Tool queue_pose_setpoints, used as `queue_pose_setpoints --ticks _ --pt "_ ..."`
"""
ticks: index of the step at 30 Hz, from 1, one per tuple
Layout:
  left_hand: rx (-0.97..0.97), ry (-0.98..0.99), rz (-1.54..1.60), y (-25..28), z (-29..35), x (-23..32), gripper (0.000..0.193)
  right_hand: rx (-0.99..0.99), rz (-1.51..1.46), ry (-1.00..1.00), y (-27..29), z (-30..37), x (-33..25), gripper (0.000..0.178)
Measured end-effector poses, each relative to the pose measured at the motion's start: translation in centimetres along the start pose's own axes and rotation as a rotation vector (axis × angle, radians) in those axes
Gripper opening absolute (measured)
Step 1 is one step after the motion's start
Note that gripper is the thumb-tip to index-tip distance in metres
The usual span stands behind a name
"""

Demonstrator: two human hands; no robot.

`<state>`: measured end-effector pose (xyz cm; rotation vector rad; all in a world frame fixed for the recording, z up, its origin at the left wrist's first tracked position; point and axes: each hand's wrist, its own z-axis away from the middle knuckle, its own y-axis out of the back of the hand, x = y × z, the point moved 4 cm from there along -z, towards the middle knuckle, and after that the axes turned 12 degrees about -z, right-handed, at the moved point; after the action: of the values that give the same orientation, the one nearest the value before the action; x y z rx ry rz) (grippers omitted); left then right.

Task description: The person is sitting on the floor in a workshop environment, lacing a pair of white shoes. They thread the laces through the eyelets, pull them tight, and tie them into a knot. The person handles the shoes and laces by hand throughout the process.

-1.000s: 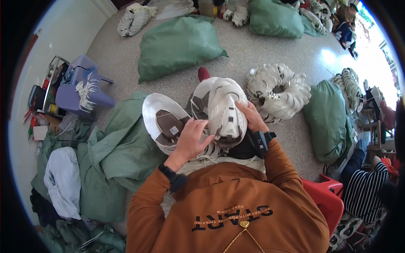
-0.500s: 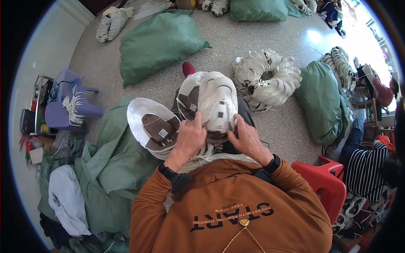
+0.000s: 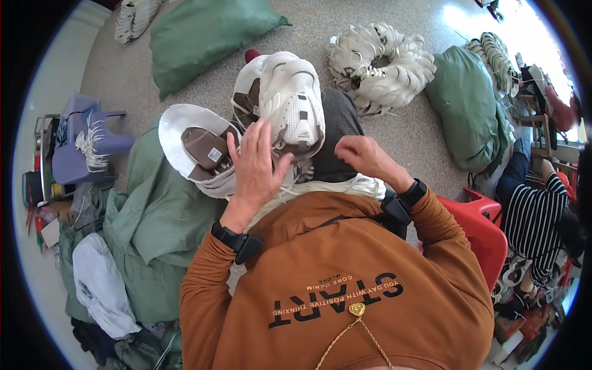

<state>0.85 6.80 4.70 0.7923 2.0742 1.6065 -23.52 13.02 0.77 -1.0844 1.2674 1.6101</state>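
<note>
Looking down, head view: a person in an orange top sits over a lap of white shoe uppers.
Hidden: lap and legs are mostly covered by the uppers; fisheye rim cuts off the room's edges.
Left hand: fingers spread flat, released, resting on the upper.
Right hand: loosely curled, touching the dark cloth; whether it pinches anything cannot be told.
Upper: white, perforated, brown-lined, on the lap, beside another upper.
Nearby: green sacks, red stool.

Two white mesh shoe uppers with brown linings sit on the lap. Three stuffed green fabric sacks lie on the floor. One red plastic stool.
</note>
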Motion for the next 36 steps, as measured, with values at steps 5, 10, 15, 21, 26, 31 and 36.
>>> queue_pose_setpoints --ticks 5,10,15,21,26,31,36 --pt "0.022 -0.091 -0.145 -3.6 2.4 -1.8 0.085 -0.386 0.257 0.127 -3.3 2.2 0.0 0.016" --pt "-0.026 -0.081 -0.022 -2.8 1.9 -3.0 0.081 -0.476 0.426 0.163 -2.6 3.3 0.1 0.014" --pt "0.091 -0.1 0.245 1.0 2.6 -0.9 0.056 -0.386 0.353 0.275 -1.2 5.8 -0.5 0.011" --pt "-0.283 -0.117 0.846 3.1 0.8 3.6 0.032 -0.219 -0.229 -0.104 -0.2 5.4 -0.7 0.009" --pt "-0.619 0.035 1.396 0.1 -0.3 7.9 0.029 -0.104 -0.896 -0.238 2.0 4.3 -2.4 0.013" --pt "-0.815 0.237 1.36 -1.0 0.1 4.8 0.019 -0.098 -0.8 -0.289 2.5 5.3 -0.6 0.012" --pt "-0.909 0.079 0.977 -0.2 2.7 1.0 0.02 -0.056 -0.762 -0.285 1.7 5.7 1.8 0.012"
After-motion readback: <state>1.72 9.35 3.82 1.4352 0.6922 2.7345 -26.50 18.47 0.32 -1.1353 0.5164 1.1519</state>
